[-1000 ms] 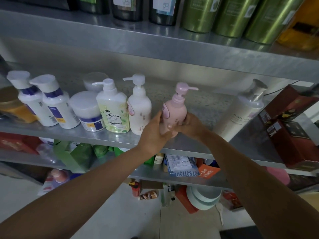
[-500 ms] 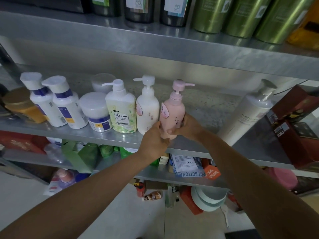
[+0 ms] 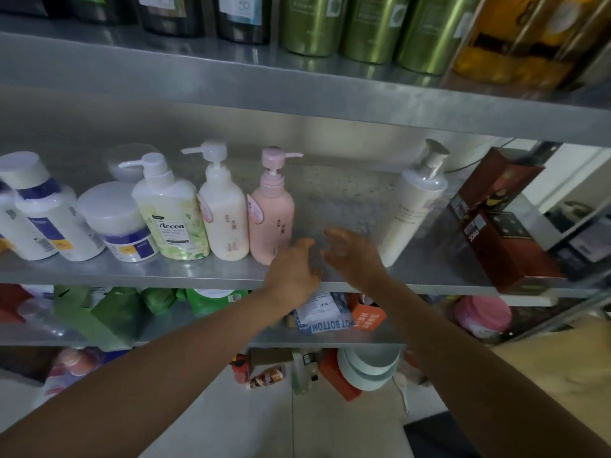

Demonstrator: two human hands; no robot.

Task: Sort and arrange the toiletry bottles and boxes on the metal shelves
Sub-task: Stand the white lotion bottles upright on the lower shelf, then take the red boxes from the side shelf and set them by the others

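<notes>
A pink pump bottle [image 3: 271, 213] stands upright on the middle metal shelf [image 3: 205, 271], touching a cream pump bottle [image 3: 224, 216] on its left. Further left stand a green-patterned Accen bottle [image 3: 172, 219], a white jar with a blue band [image 3: 119, 226] and two white bottles with blue bands [image 3: 43, 219]. My left hand [image 3: 294, 272] hovers just right of the pink bottle's base, fingers loose, holding nothing. My right hand [image 3: 353, 252] is beside it, fingers relaxed and empty. A tall white pump bottle [image 3: 413, 206] leans further right.
Dark red boxes [image 3: 496, 223] stand at the shelf's right end. Green and dark bottles [image 3: 370, 28] line the upper shelf. Lower shelves hold green packs [image 3: 109, 312], a pink jar [image 3: 482, 314] and loose packets. Bare shelf lies between the pink bottle and the tall white one.
Both hands let go of the pink bottle, which now stands next to the cream bottle. The hands have drawn back to the right of it.
</notes>
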